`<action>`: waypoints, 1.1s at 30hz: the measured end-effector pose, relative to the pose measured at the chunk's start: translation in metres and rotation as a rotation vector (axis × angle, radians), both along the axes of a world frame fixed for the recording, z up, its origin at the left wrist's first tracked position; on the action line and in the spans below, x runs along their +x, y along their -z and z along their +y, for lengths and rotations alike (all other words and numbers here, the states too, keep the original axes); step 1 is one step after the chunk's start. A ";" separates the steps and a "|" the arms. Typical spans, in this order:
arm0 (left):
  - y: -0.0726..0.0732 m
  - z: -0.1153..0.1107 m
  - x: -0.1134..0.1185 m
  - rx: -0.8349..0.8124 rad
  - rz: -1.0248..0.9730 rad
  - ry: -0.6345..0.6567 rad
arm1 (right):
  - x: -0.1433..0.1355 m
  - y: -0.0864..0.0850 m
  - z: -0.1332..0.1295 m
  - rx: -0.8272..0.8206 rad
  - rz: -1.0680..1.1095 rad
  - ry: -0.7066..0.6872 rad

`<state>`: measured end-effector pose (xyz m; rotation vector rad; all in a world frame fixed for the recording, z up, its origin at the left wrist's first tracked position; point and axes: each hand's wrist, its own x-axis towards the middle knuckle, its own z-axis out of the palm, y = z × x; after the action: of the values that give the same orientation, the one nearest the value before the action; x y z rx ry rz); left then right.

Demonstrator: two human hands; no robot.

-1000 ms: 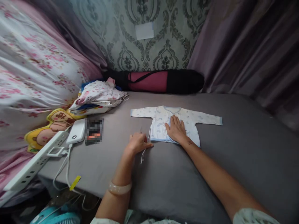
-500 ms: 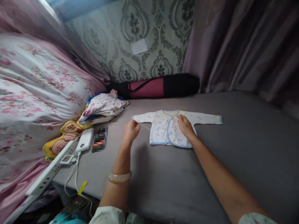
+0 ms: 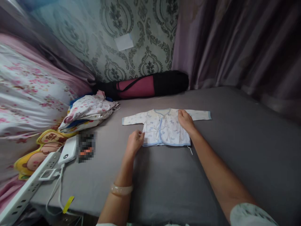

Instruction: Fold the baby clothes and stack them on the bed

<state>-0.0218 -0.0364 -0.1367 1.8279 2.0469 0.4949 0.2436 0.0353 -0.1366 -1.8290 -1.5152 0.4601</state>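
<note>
One Chinese character marks the cushion (image 3: pixel 50 144); left hand (image 3: pixel 135 142), fingertips closed, and right hand (image 3: pixel 185 121), fingers together, touch the shirt (image 3: pixel 152 130).

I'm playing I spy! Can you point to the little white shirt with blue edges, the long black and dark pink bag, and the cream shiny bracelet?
Little white shirt with blue edges (image 3: pixel 174 133): head view, front panel.
Long black and dark pink bag (image 3: pixel 142 87): head view, pink middle.
Cream shiny bracelet (image 3: pixel 121 190): head view, front of band.

Shirt (image 3: pixel 174 128), clothes (image 3: pixel 90 108), bag (image 3: pixel 142 86) on grey sheet (image 3: pixel 169 179)
</note>
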 end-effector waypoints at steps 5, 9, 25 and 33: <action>0.007 -0.012 0.001 -0.017 -0.067 -0.025 | -0.003 0.016 -0.023 -0.024 -0.302 -0.245; 0.005 -0.018 0.000 -0.065 -0.245 -0.014 | -0.002 0.032 -0.054 -0.066 -0.558 -0.337; 0.004 -0.022 -0.006 -0.076 -0.290 -0.024 | -0.018 0.023 -0.063 -0.170 -0.674 -0.375; 0.010 -0.022 -0.009 -0.118 -0.347 0.032 | -0.079 0.027 -0.059 -0.132 -0.608 -0.457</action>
<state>-0.0311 -0.0587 -0.1471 1.5777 1.7717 0.6205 0.1641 -0.0235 -0.1634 -1.8074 -2.3899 0.2155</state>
